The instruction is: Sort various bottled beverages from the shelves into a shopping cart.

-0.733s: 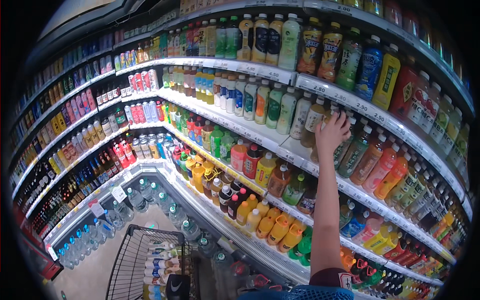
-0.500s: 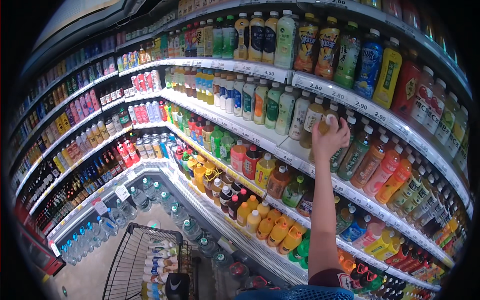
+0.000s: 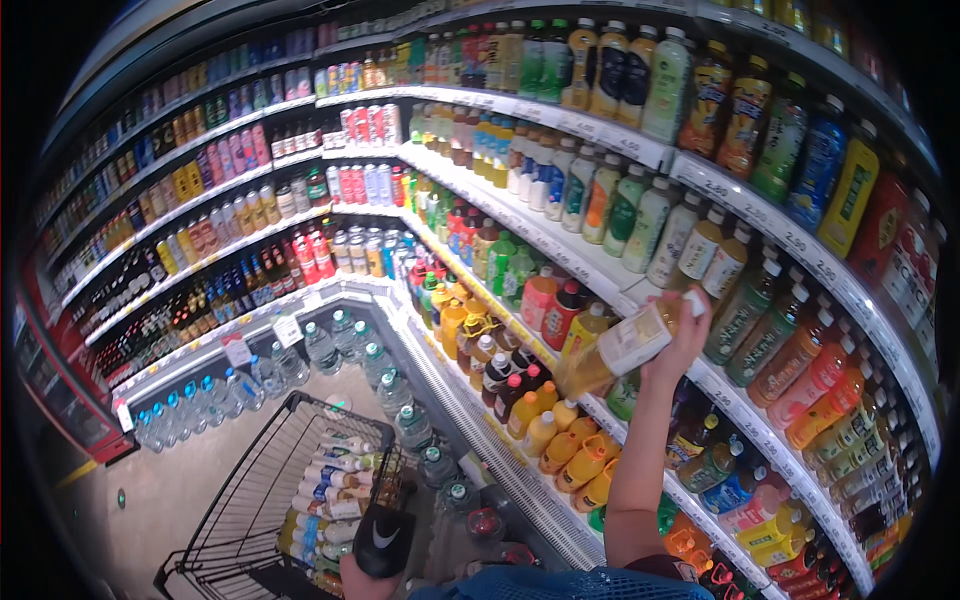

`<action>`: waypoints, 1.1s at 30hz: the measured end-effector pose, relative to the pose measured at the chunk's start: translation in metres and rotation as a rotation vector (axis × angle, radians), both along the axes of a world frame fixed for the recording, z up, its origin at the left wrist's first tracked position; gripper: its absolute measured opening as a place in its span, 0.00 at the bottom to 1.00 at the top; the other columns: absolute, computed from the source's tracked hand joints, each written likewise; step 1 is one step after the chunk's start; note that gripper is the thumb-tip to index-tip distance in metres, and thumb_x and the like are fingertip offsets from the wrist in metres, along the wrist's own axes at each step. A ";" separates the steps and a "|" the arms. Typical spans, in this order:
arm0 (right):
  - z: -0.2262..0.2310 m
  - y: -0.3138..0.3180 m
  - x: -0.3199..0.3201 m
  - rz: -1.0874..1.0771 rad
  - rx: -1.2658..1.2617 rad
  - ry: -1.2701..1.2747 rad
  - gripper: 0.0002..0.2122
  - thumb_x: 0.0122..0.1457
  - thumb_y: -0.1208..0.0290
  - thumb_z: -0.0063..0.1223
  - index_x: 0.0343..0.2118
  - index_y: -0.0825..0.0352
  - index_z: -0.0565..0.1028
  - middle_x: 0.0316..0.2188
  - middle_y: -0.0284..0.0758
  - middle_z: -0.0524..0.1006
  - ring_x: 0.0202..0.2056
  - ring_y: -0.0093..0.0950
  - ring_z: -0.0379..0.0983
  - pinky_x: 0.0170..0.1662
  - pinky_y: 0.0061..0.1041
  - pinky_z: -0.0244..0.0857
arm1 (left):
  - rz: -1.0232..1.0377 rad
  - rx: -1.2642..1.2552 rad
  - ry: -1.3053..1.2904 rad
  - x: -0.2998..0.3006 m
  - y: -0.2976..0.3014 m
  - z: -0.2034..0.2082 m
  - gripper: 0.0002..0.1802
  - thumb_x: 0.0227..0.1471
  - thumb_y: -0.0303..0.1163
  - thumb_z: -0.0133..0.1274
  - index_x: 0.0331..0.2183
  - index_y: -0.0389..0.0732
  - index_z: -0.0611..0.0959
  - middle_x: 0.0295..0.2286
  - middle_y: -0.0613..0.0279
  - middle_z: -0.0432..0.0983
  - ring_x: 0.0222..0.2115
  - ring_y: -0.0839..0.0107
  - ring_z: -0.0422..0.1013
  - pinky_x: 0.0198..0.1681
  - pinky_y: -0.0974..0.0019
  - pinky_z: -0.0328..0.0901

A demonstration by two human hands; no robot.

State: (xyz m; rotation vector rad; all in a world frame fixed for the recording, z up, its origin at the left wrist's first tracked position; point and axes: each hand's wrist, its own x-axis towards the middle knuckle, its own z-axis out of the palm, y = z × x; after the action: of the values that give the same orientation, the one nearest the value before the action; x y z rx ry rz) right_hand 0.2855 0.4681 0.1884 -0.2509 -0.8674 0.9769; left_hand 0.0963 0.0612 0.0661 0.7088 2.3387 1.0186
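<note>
My right hand (image 3: 677, 342) is closed round the neck end of a plastic drink bottle (image 3: 632, 342), in front of the shelves. The bottle has a white cap, a pale label and a light yellow-brown drink. It is tilted, with its base pointing down and left. Similar bottles (image 3: 700, 243) stand on the shelf just behind the hand. At the lower edge, part of my left hand (image 3: 366, 580) shows against a black item (image 3: 383, 540) with a white curved mark, beside the cart. Its fingers are hidden.
A black wire shopping cart (image 3: 215, 490) stands at lower left, with several bottles (image 3: 325, 490) lying in it. Large clear water bottles (image 3: 412, 425) line the floor along the shelf base. Drink shelves (image 3: 575, 262) bend round a corner, and a red-framed cabinet (image 3: 60, 400) stands at far left.
My right hand has lifted the bottle off the shelf and drawn it down toward me, tilting it. Part of my left hand has come into view. The whole view has shifted.
</note>
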 end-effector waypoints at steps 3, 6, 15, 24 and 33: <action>-0.039 -0.008 -0.051 0.556 -0.125 -0.125 0.16 0.58 0.60 0.44 0.44 0.65 0.67 0.30 0.38 0.72 0.28 0.34 0.73 0.28 0.31 0.70 | -0.083 0.229 0.088 -0.008 0.002 -0.001 0.28 0.34 0.37 0.59 0.41 0.38 0.75 0.33 0.49 0.76 0.35 0.60 0.74 0.38 0.60 0.66; -0.061 -0.052 -0.114 0.979 -0.294 -0.355 0.19 0.55 0.55 0.45 0.40 0.68 0.69 0.30 0.41 0.74 0.26 0.34 0.73 0.27 0.31 0.70 | -0.171 0.268 0.132 -0.016 0.000 0.024 0.29 0.28 0.37 0.61 0.39 0.41 0.77 0.29 0.53 0.77 0.32 0.59 0.75 0.35 0.59 0.67; -0.136 -0.181 -0.257 1.511 -0.322 -0.847 0.10 0.57 0.67 0.47 0.34 0.70 0.71 0.29 0.38 0.76 0.31 0.26 0.74 0.34 0.25 0.69 | -0.202 0.061 0.399 -0.061 -0.016 0.037 0.27 0.24 0.35 0.61 0.34 0.43 0.75 0.24 0.56 0.73 0.26 0.54 0.72 0.29 0.56 0.66; -0.262 -0.206 -0.393 0.770 0.064 -1.195 0.15 0.56 0.61 0.49 0.33 0.71 0.66 0.29 0.44 0.73 0.33 0.38 0.71 0.37 0.33 0.63 | 0.519 0.172 0.086 -0.092 -0.134 -0.027 0.28 0.25 0.36 0.62 0.36 0.43 0.77 0.24 0.54 0.76 0.28 0.52 0.73 0.31 0.59 0.67; -0.419 -0.244 -0.460 0.534 0.491 -1.832 0.19 0.53 0.63 0.49 0.40 0.75 0.64 0.39 0.51 0.68 0.40 0.48 0.64 0.44 0.41 0.59 | 0.784 0.001 -0.166 -0.079 -0.235 -0.074 0.25 0.37 0.31 0.58 0.41 0.34 0.74 0.26 0.58 0.76 0.24 0.72 0.71 0.27 0.65 0.66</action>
State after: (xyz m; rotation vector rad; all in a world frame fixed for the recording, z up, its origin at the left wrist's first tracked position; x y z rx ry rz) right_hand -0.1744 0.2238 -0.2310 -0.4925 -2.9102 0.7775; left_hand 0.0173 -0.1734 -0.0079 -0.3377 2.4904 1.3151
